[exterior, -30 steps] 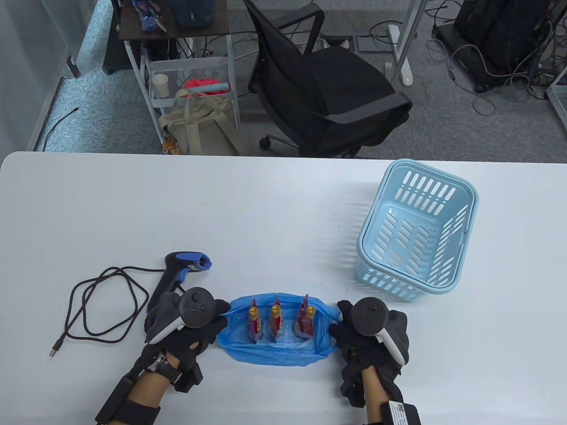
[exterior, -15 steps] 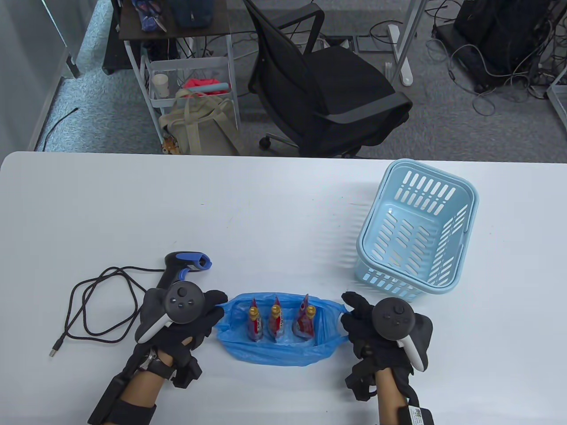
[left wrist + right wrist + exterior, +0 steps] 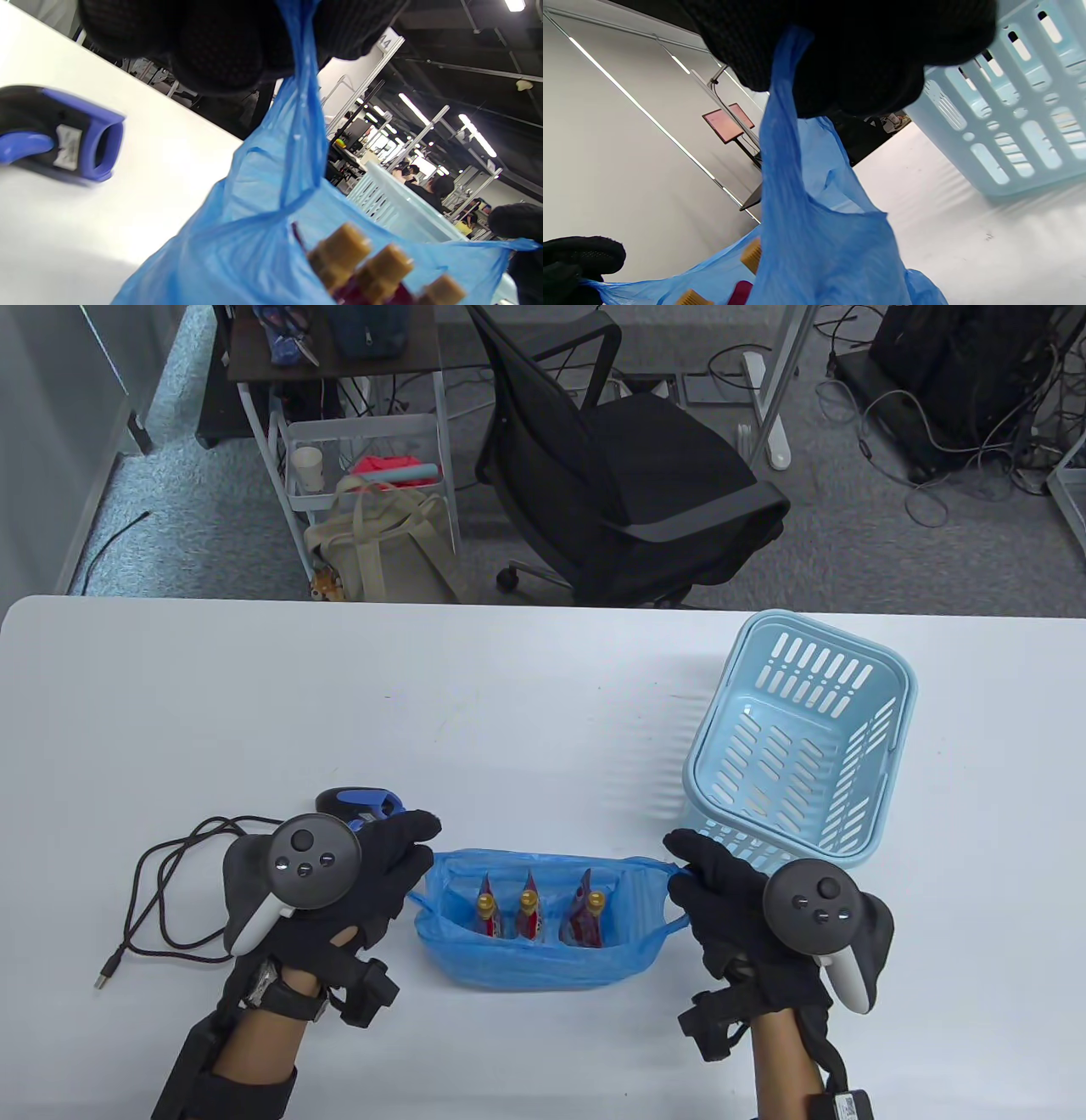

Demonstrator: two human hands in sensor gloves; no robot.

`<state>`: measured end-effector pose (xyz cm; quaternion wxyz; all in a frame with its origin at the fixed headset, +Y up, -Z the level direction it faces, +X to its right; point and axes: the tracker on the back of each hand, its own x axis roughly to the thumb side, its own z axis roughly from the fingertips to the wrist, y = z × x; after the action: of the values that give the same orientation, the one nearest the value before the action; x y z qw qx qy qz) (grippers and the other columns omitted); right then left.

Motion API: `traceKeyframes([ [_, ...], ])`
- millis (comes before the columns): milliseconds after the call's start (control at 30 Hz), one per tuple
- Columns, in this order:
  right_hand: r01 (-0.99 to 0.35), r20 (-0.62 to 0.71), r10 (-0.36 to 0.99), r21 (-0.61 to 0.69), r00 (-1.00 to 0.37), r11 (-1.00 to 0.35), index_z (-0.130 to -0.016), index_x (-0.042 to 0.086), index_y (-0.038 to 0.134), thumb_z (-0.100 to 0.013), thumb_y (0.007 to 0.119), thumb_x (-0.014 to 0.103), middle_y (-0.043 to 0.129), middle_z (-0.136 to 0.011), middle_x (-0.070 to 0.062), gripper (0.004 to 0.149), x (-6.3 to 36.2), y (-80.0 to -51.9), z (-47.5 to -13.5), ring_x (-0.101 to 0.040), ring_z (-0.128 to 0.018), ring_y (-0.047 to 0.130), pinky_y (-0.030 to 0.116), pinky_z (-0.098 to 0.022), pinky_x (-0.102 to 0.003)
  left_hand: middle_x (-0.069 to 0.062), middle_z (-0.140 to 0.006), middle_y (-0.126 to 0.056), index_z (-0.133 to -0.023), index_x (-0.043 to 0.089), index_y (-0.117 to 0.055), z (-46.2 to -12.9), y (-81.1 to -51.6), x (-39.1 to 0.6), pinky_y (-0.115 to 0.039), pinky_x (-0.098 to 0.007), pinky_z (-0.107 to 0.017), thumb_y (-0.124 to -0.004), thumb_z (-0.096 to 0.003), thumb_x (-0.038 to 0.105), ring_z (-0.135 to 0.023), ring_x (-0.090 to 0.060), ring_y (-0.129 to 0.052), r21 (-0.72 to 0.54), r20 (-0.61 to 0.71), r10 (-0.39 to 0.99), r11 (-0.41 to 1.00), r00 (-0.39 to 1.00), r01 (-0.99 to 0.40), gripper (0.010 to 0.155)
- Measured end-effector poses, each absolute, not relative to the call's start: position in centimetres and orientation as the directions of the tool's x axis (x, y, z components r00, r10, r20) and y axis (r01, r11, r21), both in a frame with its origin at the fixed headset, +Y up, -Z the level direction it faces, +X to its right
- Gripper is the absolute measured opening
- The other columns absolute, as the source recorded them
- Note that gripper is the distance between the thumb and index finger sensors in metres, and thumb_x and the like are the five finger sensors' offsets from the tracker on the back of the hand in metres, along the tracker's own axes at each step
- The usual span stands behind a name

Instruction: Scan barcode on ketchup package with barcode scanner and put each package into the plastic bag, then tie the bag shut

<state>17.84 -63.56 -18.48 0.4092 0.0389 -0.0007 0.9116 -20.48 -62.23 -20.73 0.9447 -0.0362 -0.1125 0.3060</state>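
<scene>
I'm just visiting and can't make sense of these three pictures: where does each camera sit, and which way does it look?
Table view: high above, looking down on the table; shows both gloved hands, left hand and right hand, pulling the blue bag by its handles.
Left wrist view: under the left wrist, tilted upward; shows its fingers pinching a bag handle, the scanner beside.
Right wrist view: under the right wrist; shows its fingers pinching the other handle, the basket behind.
Shared: all see the bag and ketchup packages.
</scene>
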Motion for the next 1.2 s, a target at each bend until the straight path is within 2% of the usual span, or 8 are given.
traceKeyframes([
  [400, -0.768, 0.181, 0.758, 0.023, -0.627, -0.640, -0.094, 0.015, 0.076, -0.051, 0.083, 0.023, 0.091, -0.072, -0.011, 0.044, 17.0, -58.7, -18.1, -0.036, -0.059, 0.090, 0.079, -0.041, -0.044, 0.005, -0.071, -0.090, -0.096, 0.022, -0.076, -19.8, -57.3, -19.6, -0.083, -0.043, -0.045, -0.075, -0.0497, 0.040, -0.049, -0.022, -0.099, -0.021, 0.278, 0.592, 0.791, 0.757, -0.611, 0.050],
  [833, -0.769, 0.217, 0.756, 0.034, -0.618, -0.638, -0.089, 0.015, 0.080, -0.051, 0.083, 0.024, 0.091, -0.073, -0.012, 0.039, 16.4, -57.9, -17.6, -0.037, -0.059, 0.090, 0.078, -0.041, -0.045, 0.005, -0.073, -0.090, -0.096, 0.023, -0.076, -18.6, -56.0, -19.0, -0.083, -0.044, -0.047, -0.076, -0.0493, 0.040, -0.052, -0.023, -0.099, 0.034, 0.327, 0.555, 0.802, 0.765, -0.597, 0.050],
  [967, -0.769, 0.218, 0.755, 0.030, -0.619, -0.639, -0.089, 0.014, 0.080, -0.051, 0.083, 0.024, 0.091, -0.073, -0.012, 0.039, 16.4, -58.0, -17.5, -0.037, -0.059, 0.090, 0.078, -0.041, -0.045, 0.003, -0.079, -0.088, -0.100, 0.022, -0.073, -18.2, -56.1, -19.2, -0.082, -0.045, -0.050, -0.078, -0.0469, 0.048, -0.058, -0.025, -0.099, 0.019, 0.351, 0.558, 0.799, 0.752, -0.601, 0.060],
  [1100, -0.768, 0.215, 0.754, 0.030, -0.620, -0.640, -0.090, 0.014, 0.080, -0.051, 0.083, 0.024, 0.091, -0.073, -0.012, 0.040, 16.4, -58.0, -17.4, -0.037, -0.059, 0.090, 0.079, -0.041, -0.045, -0.001, -0.093, -0.081, -0.108, 0.021, -0.063, -17.7, -56.4, -19.8, -0.079, -0.050, -0.056, -0.077, -0.0428, 0.062, -0.073, -0.032, -0.095, -0.023, 0.385, 0.566, 0.796, 0.729, -0.605, 0.078],
  [1200, -0.768, 0.213, 0.754, 0.028, -0.621, -0.640, -0.090, 0.014, 0.080, -0.051, 0.082, 0.024, 0.091, -0.074, -0.012, 0.040, 16.4, -58.0, -17.3, -0.037, -0.059, 0.090, 0.078, -0.041, -0.045, -0.005, -0.101, -0.075, -0.111, 0.021, -0.057, -17.5, -56.8, -20.6, -0.077, -0.053, -0.061, -0.075, -0.0413, 0.067, -0.084, -0.036, -0.090, -0.050, 0.396, 0.582, 0.786, 0.710, -0.616, 0.086],
])
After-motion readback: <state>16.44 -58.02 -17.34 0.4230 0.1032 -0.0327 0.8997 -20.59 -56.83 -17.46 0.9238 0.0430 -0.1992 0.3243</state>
